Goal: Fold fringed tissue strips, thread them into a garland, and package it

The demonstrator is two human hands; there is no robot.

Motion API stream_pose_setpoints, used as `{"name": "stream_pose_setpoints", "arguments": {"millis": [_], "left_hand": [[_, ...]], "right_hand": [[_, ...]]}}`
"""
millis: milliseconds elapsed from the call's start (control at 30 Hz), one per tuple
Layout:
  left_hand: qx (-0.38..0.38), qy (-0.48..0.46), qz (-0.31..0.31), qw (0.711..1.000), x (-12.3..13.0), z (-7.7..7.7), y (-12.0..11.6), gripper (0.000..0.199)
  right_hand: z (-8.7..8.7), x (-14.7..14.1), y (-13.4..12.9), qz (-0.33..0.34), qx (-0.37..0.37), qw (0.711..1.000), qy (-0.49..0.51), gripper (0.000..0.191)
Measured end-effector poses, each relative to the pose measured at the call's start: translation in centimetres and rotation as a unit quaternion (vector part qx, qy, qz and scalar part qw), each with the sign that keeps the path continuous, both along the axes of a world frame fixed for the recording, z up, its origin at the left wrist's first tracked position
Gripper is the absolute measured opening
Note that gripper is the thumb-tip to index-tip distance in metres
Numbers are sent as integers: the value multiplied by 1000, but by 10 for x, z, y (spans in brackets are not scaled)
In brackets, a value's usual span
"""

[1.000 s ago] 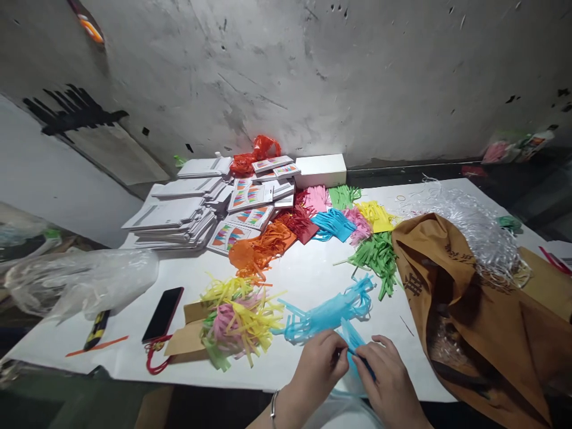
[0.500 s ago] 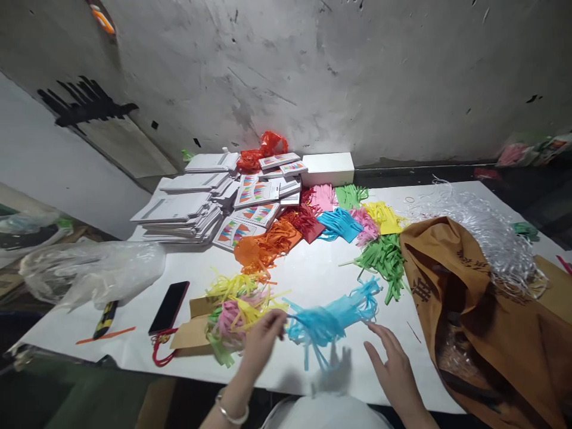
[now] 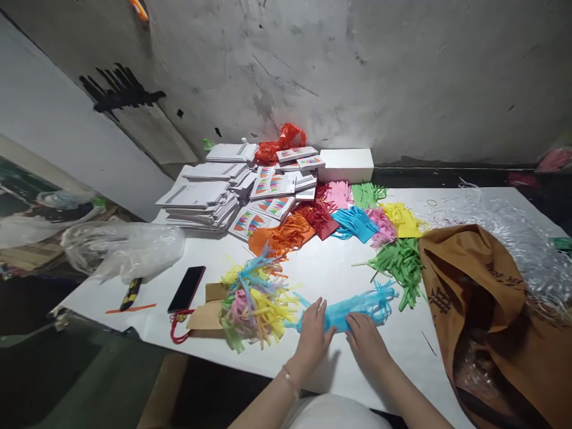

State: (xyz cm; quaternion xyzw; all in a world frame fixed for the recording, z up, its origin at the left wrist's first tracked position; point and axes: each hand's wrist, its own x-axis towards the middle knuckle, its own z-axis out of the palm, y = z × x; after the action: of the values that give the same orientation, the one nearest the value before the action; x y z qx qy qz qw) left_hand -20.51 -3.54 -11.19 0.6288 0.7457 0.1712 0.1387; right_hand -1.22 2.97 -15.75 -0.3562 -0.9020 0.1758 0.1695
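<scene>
The blue fringed bundle (image 3: 357,307) lies on the white-topped table (image 3: 319,268), the left hand (image 3: 314,330) and right hand (image 3: 366,338) laid over it, though I can't tell whether either pinches it. Bare tabletop borders the bundle behind and toward the near edge, with the grey wall (image 3: 357,71) far beyond; left of it, brown cardboard (image 3: 204,317) pokes from mixed fringe (image 3: 254,304), and right, a brown bag (image 3: 473,253) holds clear plastic (image 3: 478,375).
</scene>
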Motion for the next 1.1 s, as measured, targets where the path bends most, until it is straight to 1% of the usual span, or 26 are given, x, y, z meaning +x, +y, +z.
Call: {"name": "stream_pose_setpoints", "arguments": {"millis": [33,100,167,233,300,333,367,400,467,533,567,600,667,733,767,833,867,900,967,1000,1100], "left_hand": [[-38,15,20,999,14,-7,10,56],[-68,24,33,997,25,-15,29,47],[-72,20,11,997,23,-16,42,33],[-63,15,-38,997,17,-13,45,29],[-44,11,-98,994,13,-8,39,30],[-34,11,-126,991,13,-5,33,30],[-26,11,-150,988,14,-4,26,31],[-20,12,-170,985,16,-3,18,33],[-10,17,-198,980,20,-5,1,42],[-7,21,-214,977,23,-11,-16,53],[-9,23,-219,976,24,-16,-23,54],[-13,24,-220,975,24,-21,-31,51],[-19,20,-211,977,24,-29,-42,36],[-6,13,-209,978,23,-34,-48,23],[4,9,-212,977,23,-35,-49,21],[10,2,-222,975,23,-32,-48,21],[4,1,-226,974,24,-29,-46,25],[-7,3,-224,975,24,-26,-43,33],[-29,22,-188,982,24,-20,-34,51],[-36,37,-155,987,22,-18,-29,54],[-48,84,-44,994,12,-14,-13,42]], "right_hand": [[1,2,2,2,0,1000,-3,35],[5,5,6,4,3,1000,-7,34],[10,6,14,11,9,1000,-10,42],[16,5,25,29,16,999,-11,57],[23,3,36,51,23,998,-12,71],[25,3,40,60,25,998,-12,73],[27,4,41,69,28,997,-12,72],[27,6,40,78,32,996,-11,65],[24,13,29,92,43,995,-7,46],[14,23,8,98,56,994,3,32],[8,28,-4,98,61,993,10,30],[2,33,-16,94,65,993,19,29],[-10,41,-36,79,67,994,40,31],[-17,45,-47,55,61,995,60,32],[-18,46,-49,43,55,995,67,32],[-17,46,-48,25,40,996,75,28],[-15,45,-46,20,33,996,76,27],[-13,45,-43,15,27,997,76,25],[-9,44,-39,7,20,997,77,24],[-8,43,-38,5,19,997,77,24],[-9,42,-38,-4,22,997,77,25]]}}
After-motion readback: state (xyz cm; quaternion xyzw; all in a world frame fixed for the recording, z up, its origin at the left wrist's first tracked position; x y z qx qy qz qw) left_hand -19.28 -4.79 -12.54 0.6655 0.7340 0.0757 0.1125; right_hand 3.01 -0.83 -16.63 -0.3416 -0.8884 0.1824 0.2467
